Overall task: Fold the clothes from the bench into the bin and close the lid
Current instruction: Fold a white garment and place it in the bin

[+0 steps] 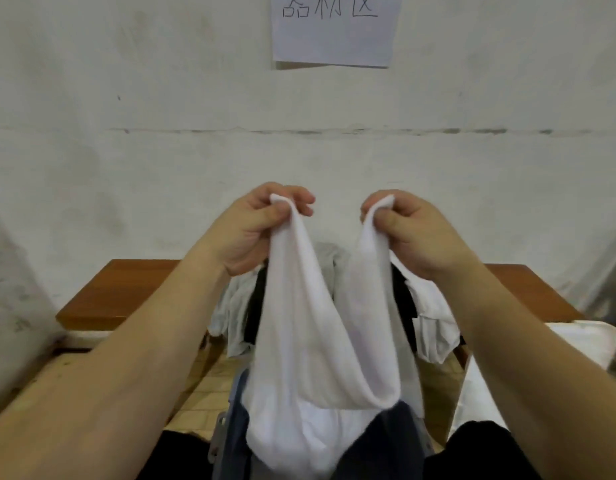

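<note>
Both hands are raised in front of me and hold up a white garment [310, 341]. My left hand [261, 226] pinches one top corner of it, and my right hand [410, 230] pinches the other. The cloth hangs down in two strips that join low, over a blue-grey bin [230, 424] near my lap. The bin's inside is mostly hidden by the cloth. Behind the garment, a pile of white, grey and black clothes [431, 317] lies on a brown wooden bench [126, 292].
A stained white wall stands behind the bench, with a paper sign [334, 29] taped high on it. A white sheet-like object [583, 341] lies at the right end of the bench. Pale tiled floor [202, 393] shows below the bench.
</note>
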### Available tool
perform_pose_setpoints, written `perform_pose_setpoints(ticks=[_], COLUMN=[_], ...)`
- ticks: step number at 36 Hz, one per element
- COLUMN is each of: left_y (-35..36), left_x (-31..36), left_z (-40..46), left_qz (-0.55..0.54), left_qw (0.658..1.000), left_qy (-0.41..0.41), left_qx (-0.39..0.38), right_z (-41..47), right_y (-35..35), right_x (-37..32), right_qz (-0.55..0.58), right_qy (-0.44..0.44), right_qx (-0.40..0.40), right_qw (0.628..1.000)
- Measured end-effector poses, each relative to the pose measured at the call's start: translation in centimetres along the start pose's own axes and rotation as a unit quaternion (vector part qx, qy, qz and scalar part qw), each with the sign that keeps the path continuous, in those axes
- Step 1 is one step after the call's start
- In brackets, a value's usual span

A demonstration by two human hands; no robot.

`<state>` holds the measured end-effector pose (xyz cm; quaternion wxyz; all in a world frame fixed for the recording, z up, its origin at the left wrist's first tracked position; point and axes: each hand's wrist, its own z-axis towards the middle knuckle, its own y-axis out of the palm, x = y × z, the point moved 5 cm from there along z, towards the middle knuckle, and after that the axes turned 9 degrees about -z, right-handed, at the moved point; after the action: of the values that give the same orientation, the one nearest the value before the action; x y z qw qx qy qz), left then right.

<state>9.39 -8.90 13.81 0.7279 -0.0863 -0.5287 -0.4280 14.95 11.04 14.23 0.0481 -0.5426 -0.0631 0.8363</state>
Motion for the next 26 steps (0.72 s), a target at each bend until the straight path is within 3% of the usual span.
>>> perform_pose_setpoints(ticks=[7, 16, 20, 26], left_y=[4.3, 5.0, 4.3, 3.2], left_x=[-1.6, -2.6, -3.1, -3.4], left_z=[1.0, 1.4, 1.7, 1.4], left_qz=[-0.024, -0.023, 0.021, 0.111], left_qw=[0.999, 1.0, 0.999, 0.984], left_qy=[0.003, 0.006, -0.049, -0.14], left_qx=[-0.035, -0.019, -0.005, -0.01], right_z=[-0.4, -0.4, -0.3, 0.1], right_y=[3.5, 4.0, 3.8, 3.7], right_x=[-0.8, -0.3, 0.1, 0.8], right_qz=[0.025, 0.063, 0.058, 0.057], right_qy=[-0.046, -0.016, -0.001, 0.039], right_qx=[-0.036, -0.015, -0.031, -0.12], right_qw=[0.998, 0.998, 0.998, 0.99])
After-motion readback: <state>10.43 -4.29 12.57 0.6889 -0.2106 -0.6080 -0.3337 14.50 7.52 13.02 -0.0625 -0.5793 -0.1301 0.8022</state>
